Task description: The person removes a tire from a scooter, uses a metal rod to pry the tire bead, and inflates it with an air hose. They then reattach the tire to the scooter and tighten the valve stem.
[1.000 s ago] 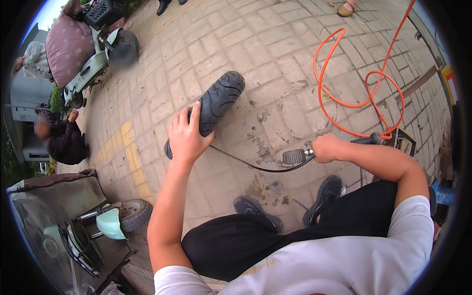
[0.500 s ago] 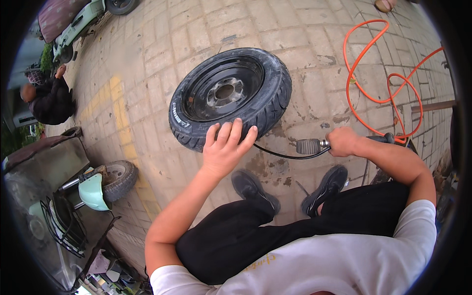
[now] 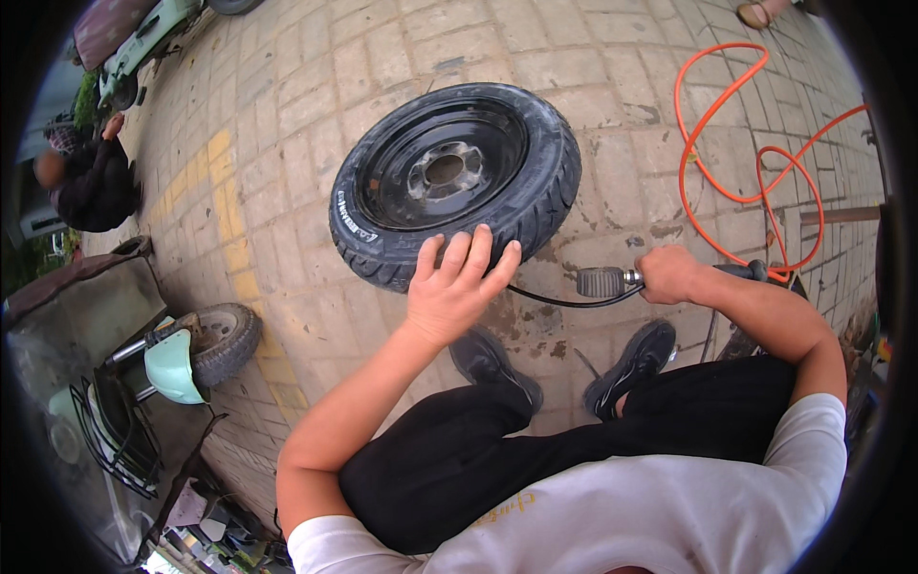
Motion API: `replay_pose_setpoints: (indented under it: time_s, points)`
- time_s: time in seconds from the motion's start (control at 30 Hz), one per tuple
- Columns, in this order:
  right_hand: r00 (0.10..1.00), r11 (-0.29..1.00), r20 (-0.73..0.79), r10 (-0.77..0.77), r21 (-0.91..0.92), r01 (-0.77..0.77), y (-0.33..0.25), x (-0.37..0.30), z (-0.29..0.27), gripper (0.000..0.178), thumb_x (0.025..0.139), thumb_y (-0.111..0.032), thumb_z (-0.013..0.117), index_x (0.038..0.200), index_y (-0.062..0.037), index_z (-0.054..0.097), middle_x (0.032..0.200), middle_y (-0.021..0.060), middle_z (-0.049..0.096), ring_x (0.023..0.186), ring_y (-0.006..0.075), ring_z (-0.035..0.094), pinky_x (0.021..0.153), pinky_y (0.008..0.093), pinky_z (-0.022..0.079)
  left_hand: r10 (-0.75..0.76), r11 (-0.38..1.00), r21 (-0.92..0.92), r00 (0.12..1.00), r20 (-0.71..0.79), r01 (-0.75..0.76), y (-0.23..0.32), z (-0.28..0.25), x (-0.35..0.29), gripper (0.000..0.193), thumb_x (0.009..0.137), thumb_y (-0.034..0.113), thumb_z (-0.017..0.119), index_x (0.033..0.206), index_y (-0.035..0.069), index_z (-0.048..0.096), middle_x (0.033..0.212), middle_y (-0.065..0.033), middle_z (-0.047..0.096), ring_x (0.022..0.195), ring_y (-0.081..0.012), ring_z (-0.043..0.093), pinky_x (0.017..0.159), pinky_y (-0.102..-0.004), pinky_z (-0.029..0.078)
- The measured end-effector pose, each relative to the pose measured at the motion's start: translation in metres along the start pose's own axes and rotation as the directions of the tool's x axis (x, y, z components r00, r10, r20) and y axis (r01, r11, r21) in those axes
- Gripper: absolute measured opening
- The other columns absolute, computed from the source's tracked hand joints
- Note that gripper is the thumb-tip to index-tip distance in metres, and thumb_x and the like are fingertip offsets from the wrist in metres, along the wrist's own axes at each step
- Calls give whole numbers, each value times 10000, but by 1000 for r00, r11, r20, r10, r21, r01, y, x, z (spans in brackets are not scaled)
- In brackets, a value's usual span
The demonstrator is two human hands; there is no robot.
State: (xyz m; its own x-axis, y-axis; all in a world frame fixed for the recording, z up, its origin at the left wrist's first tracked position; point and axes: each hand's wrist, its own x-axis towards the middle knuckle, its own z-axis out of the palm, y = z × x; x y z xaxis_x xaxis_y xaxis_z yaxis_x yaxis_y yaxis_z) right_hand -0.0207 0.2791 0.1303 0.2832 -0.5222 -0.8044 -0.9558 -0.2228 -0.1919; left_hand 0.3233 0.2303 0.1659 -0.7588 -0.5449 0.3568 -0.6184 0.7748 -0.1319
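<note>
A black tyre on a dark steel rim, a small wheel (image 3: 387,206), is on the paving in front of me, its tread showing on the near side. My left hand (image 3: 454,292) grips the near edge, fingers spread over the sidewall; the thumb is partly hidden. To the right, my right hand (image 3: 672,275) is closed around the handle of a tyre inflator (image 3: 736,270), which my fist mostly covers. Its round gauge in a ribbed black cover (image 3: 600,281) sticks out leftward. A thin black hose (image 3: 559,304) curves from there to the wheel and disappears behind my left fingers.
An orange air hose (image 3: 685,177) lies in loops at the right and joins the inflator's rear end. A vehicle's front wheel (image 3: 228,342) with a mint fender is at the left. A crouching person (image 3: 98,187) and a scooter (image 3: 134,43) are farther back. My shoes (image 3: 492,364) stand near the wheel.
The wheel has shifted slightly right and up in the picture, with my left hand moving along on its edge. My right hand and the inflator have hardly moved.
</note>
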Motion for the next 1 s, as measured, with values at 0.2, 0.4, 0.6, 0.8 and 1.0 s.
replay_pose_setpoints:
  time_s: [0.2, 0.4, 0.6, 0.8, 1.0]
  points:
    - [1000, 1000, 7, 11, -7, -11, -2, 0, -3, 256, 736, -221, 606, 868, -22, 699, 885, 208, 699, 863, 381, 680, 793, 460, 545, 1, 1000, -3, 1000, 11, -1, 1, -1, 2, 446, 759, 172, 637, 1195, 254, 599, 1236, -85, 531, 1054, -233, 503, 902, -412, 422]
    - [1000, 999, 19, 10, -33, -9, -4, -2, -6, 256, 740, -232, 604, 851, -24, 701, 875, 203, 701, 853, 379, 683, 788, 457, 548, -6, 1000, -10, 1000, -13, 6, 1, -1, 5, 462, 757, 169, 638, 1208, 254, 585, 1226, -81, 535, 1049, -228, 505, 895, -410, 424]
    - [1000, 1000, 3, -12, -21, 12, 0, -2, -1, 264, 739, -248, 601, 848, -32, 708, 875, 196, 704, 843, 366, 688, 762, 454, 555, -8, 1000, 2, 1000, -9, 8, 1, -1, 9, 446, 753, 163, 633, 1190, 244, 597, 1207, -86, 544, 1038, -232, 508, 888, -404, 427]
    - [997, 999, 83, 7, -47, -3, 1, -4, 0, 323, 764, -258, 562, 961, -71, 737, 982, 170, 715, 921, 335, 697, 776, 444, 558, -2, 999, -41, 997, 76, 5, -26, -30, 69, 718, 583, 243, 779, 1270, 190, 578, 1221, -122, 554, 1076, -278, 525, 882, -438, 431]
    - [999, 999, -31, 18, 38, -17, 6, 1, 2, 345, 802, -275, 551, 1028, -74, 718, 1028, 170, 710, 952, 337, 690, 802, 453, 552, -198, 977, -28, 951, 237, 211, -90, -52, 178, 796, 634, 344, 772, 1356, 151, 498, 1259, -121, 540, 1158, -305, 515, 947, -430, 433]
